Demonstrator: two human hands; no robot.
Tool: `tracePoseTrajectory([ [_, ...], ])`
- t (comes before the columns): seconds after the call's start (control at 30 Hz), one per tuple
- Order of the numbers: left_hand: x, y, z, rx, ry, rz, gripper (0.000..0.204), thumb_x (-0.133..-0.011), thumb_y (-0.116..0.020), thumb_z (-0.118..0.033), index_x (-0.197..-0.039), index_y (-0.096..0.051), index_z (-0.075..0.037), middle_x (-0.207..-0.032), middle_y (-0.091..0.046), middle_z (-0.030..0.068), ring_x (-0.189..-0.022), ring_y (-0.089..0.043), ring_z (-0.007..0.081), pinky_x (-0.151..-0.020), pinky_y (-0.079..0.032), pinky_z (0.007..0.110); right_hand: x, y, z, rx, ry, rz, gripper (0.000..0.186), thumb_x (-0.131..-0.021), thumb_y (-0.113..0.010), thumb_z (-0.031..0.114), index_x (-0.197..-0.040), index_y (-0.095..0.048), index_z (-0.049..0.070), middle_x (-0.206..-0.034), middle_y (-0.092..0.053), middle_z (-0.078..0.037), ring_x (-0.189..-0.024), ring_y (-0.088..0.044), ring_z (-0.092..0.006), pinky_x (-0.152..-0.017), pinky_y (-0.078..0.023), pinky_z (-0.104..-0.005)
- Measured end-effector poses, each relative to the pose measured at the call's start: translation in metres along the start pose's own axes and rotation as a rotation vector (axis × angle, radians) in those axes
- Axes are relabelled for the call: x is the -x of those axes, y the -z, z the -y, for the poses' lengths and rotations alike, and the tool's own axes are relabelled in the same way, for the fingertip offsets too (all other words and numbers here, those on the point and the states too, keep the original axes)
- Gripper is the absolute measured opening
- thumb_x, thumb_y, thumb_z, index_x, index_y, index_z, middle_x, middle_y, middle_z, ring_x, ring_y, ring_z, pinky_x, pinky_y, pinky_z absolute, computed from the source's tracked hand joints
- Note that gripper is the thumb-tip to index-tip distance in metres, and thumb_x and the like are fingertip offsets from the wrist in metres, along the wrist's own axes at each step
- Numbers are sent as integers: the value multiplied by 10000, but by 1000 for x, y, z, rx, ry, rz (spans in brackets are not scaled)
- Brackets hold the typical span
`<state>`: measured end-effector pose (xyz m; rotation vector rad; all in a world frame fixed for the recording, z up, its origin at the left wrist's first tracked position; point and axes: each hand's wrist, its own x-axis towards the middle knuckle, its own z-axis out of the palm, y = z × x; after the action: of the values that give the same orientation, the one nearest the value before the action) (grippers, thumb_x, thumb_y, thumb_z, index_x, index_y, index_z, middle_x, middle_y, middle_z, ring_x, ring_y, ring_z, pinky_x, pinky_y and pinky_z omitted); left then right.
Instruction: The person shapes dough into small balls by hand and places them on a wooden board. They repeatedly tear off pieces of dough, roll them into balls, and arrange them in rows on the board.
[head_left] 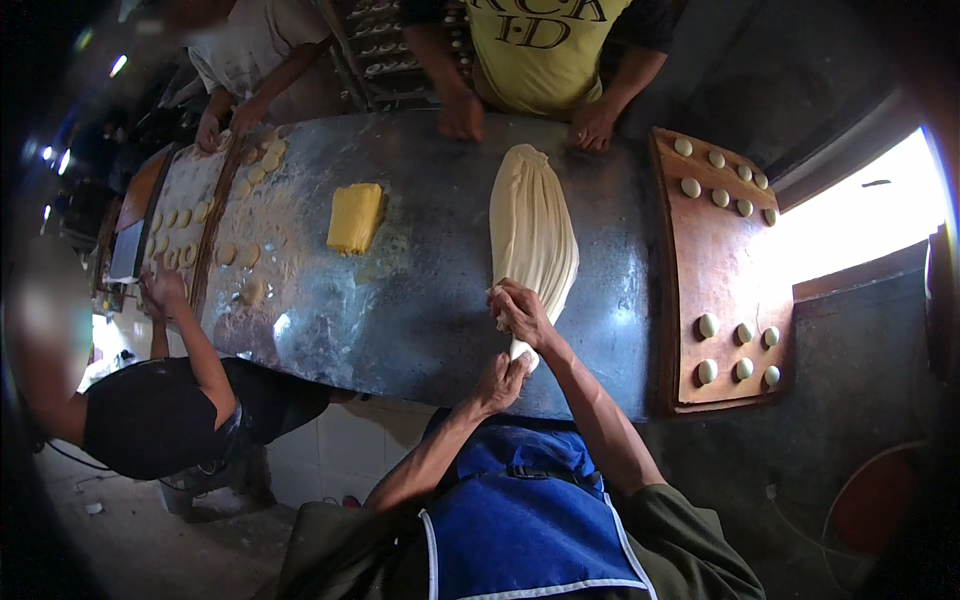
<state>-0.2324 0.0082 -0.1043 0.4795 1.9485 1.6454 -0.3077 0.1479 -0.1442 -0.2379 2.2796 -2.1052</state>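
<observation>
Across the middle of the frame we see a dark, shiny worktable (pixel 425 250), dusted white with flour toward its left end. At centre-left sits a yellow block (pixel 354 218). Along the right, a wooden board (pixel 720 265) carries pale dough balls (pixel 708 326), beside a bright window (pixel 860 215). A co-worker's yellow shirt (pixel 545 65) shows at upper centre. Our long, pleated dough (pixel 535 220) lies right of centre; our right hand (pixel 524 312) clasps its narrowed lower end, and our left hand (pixel 500 383) grips the tip near the table's edge.
</observation>
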Motion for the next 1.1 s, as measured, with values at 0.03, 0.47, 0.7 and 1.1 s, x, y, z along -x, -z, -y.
tracePoseTrajectory([
  [0.03, 2, 7, -21, 108, -104, 7, 199, -1024, -506, -224, -968, -577, -46, -829, -619, 131, -701, -608, 333, -658, -488, 429, 0, -3, 4, -45, -58, -20, 430, -1087, -517, 315, -873, -632, -40, -842, -587, -95, -791, -603, -196, -735, -480, -352],
  [0.47, 43, 75, -9, -200, -183, -248, 243, -1105, -393, -166, -974, -527, -12, -819, -530, 134, -749, -529, 268, -715, -458, 388, 213, 65, 38, 867, -74, -96, 563, -966, -588, 37, -1514, -456, 43, -1534, -429, -252, -1432, -401, -457, -1180, -339, -537],
  [0.7, -44, 88, 26, -944, -224, -674, 341, -951, -662, -203, -1127, -441, -11, -1021, -507, 167, -991, -521, 364, -885, -405, 458, 132, 67, -26, 1138, -54, -512, 573, -892, -712, 231, -1399, -496, 75, -1397, -429, -223, -1325, -366, -409, -1098, -297, -560],
  [1.1, -30, 76, 49, -649, -213, -580, 283, -917, -697, -76, -1020, -439, -23, -954, -511, 164, -881, -536, 354, -807, -430, 477, 123, 91, -16, 1166, 23, -461, 333, -831, -729, 200, -1027, -517, 34, -961, -509, -163, -901, -492, -356, -816, -368, -469],
])
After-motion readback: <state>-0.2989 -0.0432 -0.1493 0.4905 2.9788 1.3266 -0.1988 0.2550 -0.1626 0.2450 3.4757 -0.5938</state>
